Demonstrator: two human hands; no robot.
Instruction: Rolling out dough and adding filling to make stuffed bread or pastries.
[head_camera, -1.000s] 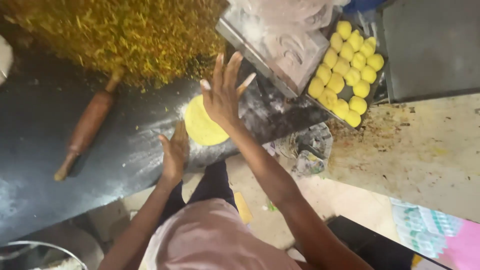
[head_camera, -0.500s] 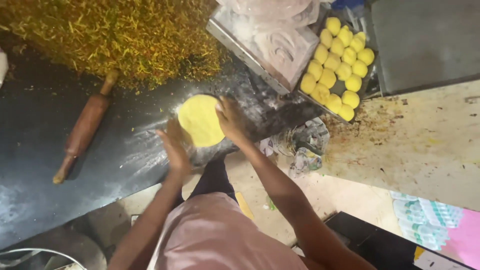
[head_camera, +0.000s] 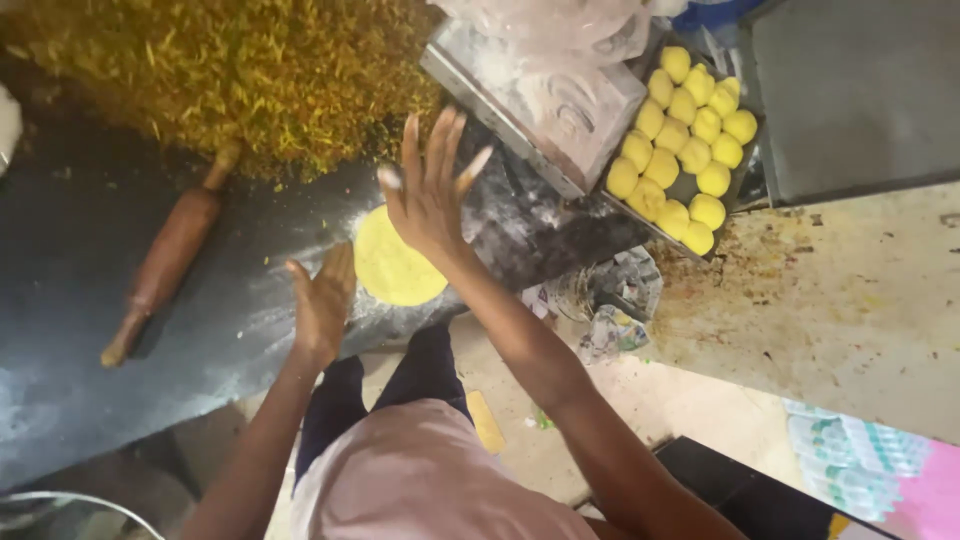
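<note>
Flat yellow dough disc (head_camera: 395, 270) near table (head_camera: 80, 260) front edge, left hand (head_camera: 322, 300) open beside it, right hand (head_camera: 428, 190) raised above, fingers spread, rolling pin (head_camera: 165, 262) well apart.

Dough disc (head_camera: 396, 268): pale yellow, plain
Dough balls (head_camera: 686, 150): bright yellow
Rolling pin (head_camera: 165, 262): reddish brown
Worktop (head_camera: 70, 240): black, dusted white with flour
Shredded heap (head_camera: 220, 70): yellow-green, flecked
Garment (head_camera: 420, 480): pale pink
</note>
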